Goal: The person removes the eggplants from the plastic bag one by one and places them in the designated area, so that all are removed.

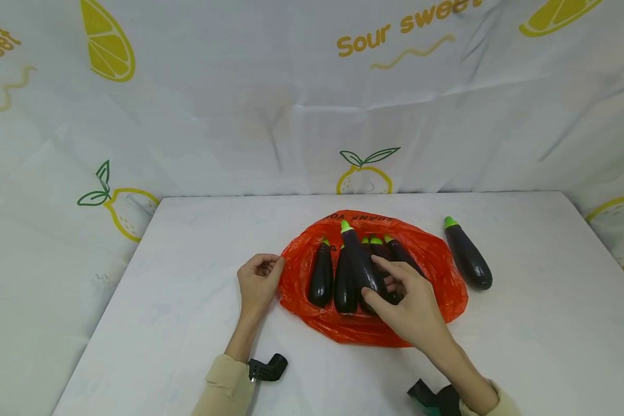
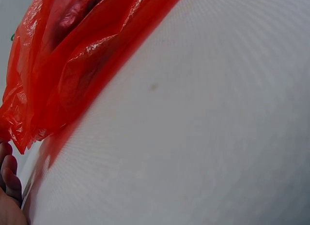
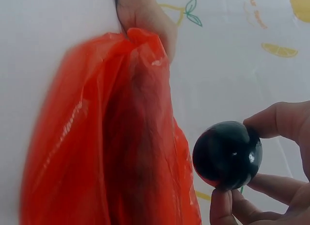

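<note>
The right hand [image 1: 411, 306] grips an eggplant [image 1: 361, 260] between thumb and fingers; the left hand [image 1: 260, 280] pinches the rim of a red bag [image 1: 447, 289]. The worktop [image 1: 541, 323] spans the lower frame, the bag at its centre. Judging progress, most are inside: several bagged eggplants [image 1: 320, 277] lie there, the gripped one is above them, and a loose eggplant [image 1: 468, 254] lies at centre right. The gripped one slants, green cap [image 1: 346, 226] toward upper left, blunt end toward lower right.
</note>
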Demonstrator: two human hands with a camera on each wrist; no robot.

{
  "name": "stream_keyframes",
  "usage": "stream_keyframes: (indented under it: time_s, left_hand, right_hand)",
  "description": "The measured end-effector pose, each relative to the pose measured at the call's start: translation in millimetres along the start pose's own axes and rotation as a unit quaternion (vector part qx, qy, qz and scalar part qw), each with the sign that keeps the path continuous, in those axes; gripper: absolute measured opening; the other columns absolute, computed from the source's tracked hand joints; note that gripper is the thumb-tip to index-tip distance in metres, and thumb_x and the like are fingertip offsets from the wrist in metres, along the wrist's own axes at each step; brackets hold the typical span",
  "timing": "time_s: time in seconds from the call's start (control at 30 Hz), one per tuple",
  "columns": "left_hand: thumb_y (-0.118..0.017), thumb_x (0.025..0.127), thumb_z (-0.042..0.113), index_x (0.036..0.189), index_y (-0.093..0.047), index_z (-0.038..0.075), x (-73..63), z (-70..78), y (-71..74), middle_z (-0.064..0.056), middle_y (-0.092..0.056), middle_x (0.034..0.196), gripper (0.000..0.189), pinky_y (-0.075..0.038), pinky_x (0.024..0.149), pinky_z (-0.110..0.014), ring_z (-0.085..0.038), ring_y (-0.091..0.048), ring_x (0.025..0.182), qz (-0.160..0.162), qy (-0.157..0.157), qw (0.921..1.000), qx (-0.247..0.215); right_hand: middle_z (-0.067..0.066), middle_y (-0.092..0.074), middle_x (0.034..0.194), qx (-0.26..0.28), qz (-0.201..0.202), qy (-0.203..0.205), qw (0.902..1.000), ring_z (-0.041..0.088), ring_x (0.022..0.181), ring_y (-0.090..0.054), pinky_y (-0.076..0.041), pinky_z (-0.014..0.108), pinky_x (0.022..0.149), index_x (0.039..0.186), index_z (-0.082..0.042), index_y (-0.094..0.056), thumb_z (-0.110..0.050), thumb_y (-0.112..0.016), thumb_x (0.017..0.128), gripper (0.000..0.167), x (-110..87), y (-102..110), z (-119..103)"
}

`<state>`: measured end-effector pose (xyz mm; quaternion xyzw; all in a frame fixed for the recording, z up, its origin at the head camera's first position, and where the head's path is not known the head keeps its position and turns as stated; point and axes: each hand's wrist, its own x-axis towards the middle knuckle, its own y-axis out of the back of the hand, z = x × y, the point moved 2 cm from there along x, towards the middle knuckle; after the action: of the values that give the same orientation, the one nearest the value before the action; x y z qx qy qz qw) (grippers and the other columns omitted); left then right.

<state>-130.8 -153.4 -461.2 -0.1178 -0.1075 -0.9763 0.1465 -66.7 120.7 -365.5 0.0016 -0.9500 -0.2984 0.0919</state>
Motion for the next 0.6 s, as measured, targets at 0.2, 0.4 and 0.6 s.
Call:
stream_keyframes:
  time_s: [0.2, 0.4, 0.6]
  left_hand:
    - [-0.074, 0.089, 0.003, 0.087, -0.075, -0.004, -0.3, 0.4, -1.0, -0.02, -0.069, 0.078, 0.007, -0.045, 0.06, -0.013, -0.005, -0.053, 0.062, 0.004, 0.001, 1.0, -0.004]
    - [-0.073, 0.089, 0.002, 0.086, -0.076, -0.001, 0.6, -1.5, -0.5, -0.019, -0.069, 0.076, 0.005, -0.046, 0.06, -0.013, -0.005, -0.054, 0.063, -0.001, -0.004, 1.0, -0.001]
    - [-0.073, 0.088, 0.001, 0.085, -0.075, -0.001, 0.8, -2.9, -0.2, -0.016, -0.068, 0.075, 0.004, -0.047, 0.059, -0.014, -0.004, -0.054, 0.061, 0.0, -0.005, 1.0, 0.005]
  right_hand:
    - [0.015, -0.068, 0.11, -0.012, 0.014, 0.0, 0.9998, 0.02, 0.091, -0.059, -0.054, 0.019, 0.077, 0.134, -0.004, -0.066, -0.01, -0.079, 0.084, 0.052, 2.1, 13, 5]
    - [0.018, -0.068, 0.114, -0.018, 0.031, -0.001, 0.9994, 0.022, 0.091, -0.059, -0.051, 0.013, 0.077, 0.134, -0.003, -0.065, -0.009, -0.078, 0.084, 0.052, 3.3, 22, 11]
    - [0.017, -0.069, 0.113, -0.018, 0.046, 0.005, 0.9988, 0.02, 0.09, -0.057, -0.05, 0.01, 0.076, 0.134, -0.003, -0.066, -0.006, -0.079, 0.083, 0.052, 5.4, 24, 19]
